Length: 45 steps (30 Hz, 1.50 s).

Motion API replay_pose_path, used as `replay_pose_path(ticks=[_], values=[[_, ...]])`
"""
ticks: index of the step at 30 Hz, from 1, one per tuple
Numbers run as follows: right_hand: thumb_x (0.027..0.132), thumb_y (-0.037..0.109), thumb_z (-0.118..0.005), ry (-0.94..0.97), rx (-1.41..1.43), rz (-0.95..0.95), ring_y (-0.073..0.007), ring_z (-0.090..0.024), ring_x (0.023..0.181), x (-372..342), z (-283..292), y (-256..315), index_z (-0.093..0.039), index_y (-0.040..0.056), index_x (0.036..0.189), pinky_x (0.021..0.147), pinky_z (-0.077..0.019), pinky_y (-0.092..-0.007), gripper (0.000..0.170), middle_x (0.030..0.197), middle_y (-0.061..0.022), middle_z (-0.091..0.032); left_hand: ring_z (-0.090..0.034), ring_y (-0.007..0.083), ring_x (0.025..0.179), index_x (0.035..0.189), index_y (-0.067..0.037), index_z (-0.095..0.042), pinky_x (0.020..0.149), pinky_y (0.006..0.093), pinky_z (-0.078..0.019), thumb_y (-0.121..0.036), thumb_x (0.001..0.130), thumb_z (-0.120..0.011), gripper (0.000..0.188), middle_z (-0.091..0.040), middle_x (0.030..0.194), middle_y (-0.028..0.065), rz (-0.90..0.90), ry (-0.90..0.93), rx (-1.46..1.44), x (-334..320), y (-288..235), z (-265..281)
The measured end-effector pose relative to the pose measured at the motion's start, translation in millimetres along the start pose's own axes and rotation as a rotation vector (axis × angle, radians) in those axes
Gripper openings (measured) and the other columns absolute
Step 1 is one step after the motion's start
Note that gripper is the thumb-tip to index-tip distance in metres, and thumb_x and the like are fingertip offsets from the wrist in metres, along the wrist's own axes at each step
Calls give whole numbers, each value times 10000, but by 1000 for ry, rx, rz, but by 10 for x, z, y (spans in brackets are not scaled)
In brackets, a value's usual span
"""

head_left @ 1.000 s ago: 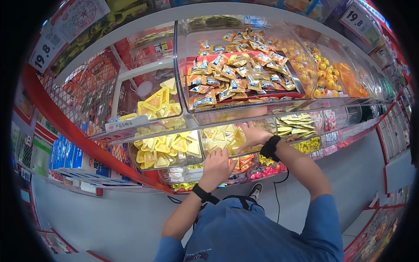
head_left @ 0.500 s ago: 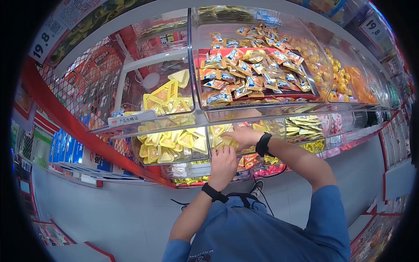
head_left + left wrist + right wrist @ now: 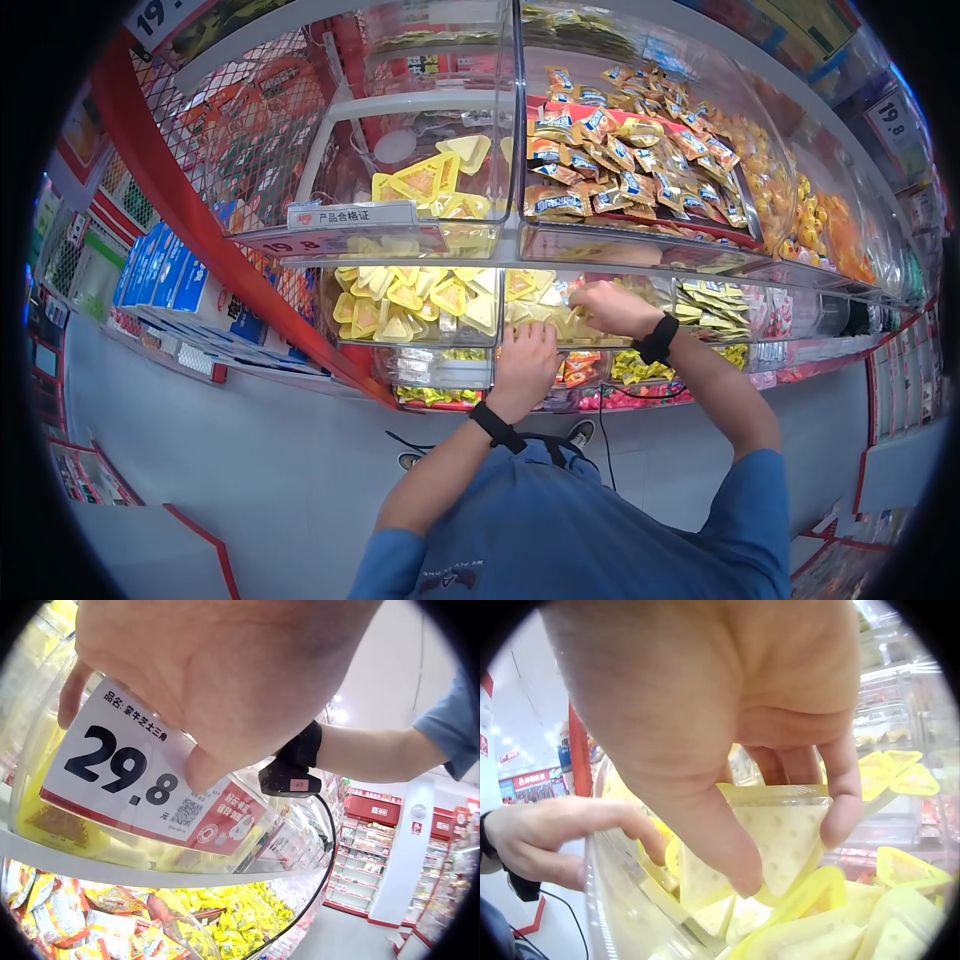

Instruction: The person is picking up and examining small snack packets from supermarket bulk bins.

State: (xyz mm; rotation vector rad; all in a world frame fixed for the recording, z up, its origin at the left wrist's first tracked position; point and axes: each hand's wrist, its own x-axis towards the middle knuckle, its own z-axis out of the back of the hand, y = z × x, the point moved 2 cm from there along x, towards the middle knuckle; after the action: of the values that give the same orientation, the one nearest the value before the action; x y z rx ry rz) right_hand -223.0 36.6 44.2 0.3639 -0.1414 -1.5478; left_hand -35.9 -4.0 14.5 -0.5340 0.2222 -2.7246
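The right hand's [image 3: 712, 697] grip pinched a pale triangular pack [image 3: 789, 834] between thumb and fingers inside the clear bin [image 3: 619, 900], among other yellow-rimmed packs [image 3: 911, 868], while the left hand's [image 3: 527, 365] grip hooked over the bin's front wall, its thumb against the price card [image 3: 124, 776].

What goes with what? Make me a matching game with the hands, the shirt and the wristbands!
1. right hand
2. shirt
3. left hand
4. wristbands

A. black
B. gripping the front wall of the clear bin
C. pinching a triangle pack
D. blue

Right pairs: 1-C, 2-D, 3-B, 4-A
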Motion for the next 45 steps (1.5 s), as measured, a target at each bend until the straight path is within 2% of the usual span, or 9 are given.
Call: replay_pose_path(ticks=[8,12,17,21,26,31,36,38,45], values=[[657,16,-700,-411,260,23,-316,-623,809,-677,548,762,-639,66,981,723,-507,-375,333,883,-149,-623,-516,239,916,1018,-24,-532,791,377,-370,-332,768,-668,419,-532,933,95,14,11,-9,31,-12,51],[647,20,-713,-554,167,354,-336,-623,866,-807,1045,1585,-620,72,1070,716,-513,-369,436,1007,-172,-604,-519,245,912,1037,-16,-541,769,383,-382,-339,744,-663,453,-536,955,107,-65,-96,-202,-99,165,-544],[700,98,-665,-1007,123,719,-288,-607,836,-328,1618,2316,-607,45,953,690,-496,-356,265,926,-155,-584,-523,256,918,1002,-17,-555,735,395,-402,-300,741,-641,394,-538,959,117,-120,-146,-135,-66,110,-315],[727,96,-634,-1170,-212,577,-235,-592,767,370,1997,2482,-591,27,887,637,-468,-366,179,884,-135,-589,-526,265,924,974,-18,-567,708,405,-418,-268,739,-624,348,-540,962,125,-162,-213,-11,-13,72,-222],[765,45,-619,-1047,-453,307,-286,-610,906,610,1873,2359,-558,37,1075,711,-482,-390,316,1003,-144,-534,-530,266,902,921,-29,-546,699,394,-424,-210,722,-619,279,-528,921,117,-156,-141,-12,-62,122,-315],[725,-53,-590,-928,-118,701,-301,-615,996,-114,1874,2094,-628,24,1001,803,-490,-419,289,1088,-158,-613,-529,250,869,905,-31,-555,692,394,-409,-177,716,-621,247,-524,887,108,-52,-136,-157,-29,70,-221],[751,-75,-544,-229,194,120,-331,-599,1007,-740,1039,1228,-612,8,1030,868,-487,-382,300,1099,-172,-611,-534,243,861,878,-49,-565,692,393,-406,-188,727,-619,212,-532,867,100,4,-39,27,7,7,-68],[786,-19,-537,-314,81,53,-386,-543,1090,-763,549,546,-566,-16,1111,910,-461,-427,327,1135,-232,-571,-535,252,866,873,-58,-567,693,394,-403,-204,718,-640,225,-532,848,96,24,-30,32,14,-5,-79],[606,372,-810,149,-69,-430,-594,-374,1180,-254,-155,-257,-229,43,1419,1014,-356,-540,1052,1320,-352,-355,-542,257,851,853,-58,-546,676,395,-408,-168,709,-630,199,-541,847,97,13,21,63,35,3,-109]])
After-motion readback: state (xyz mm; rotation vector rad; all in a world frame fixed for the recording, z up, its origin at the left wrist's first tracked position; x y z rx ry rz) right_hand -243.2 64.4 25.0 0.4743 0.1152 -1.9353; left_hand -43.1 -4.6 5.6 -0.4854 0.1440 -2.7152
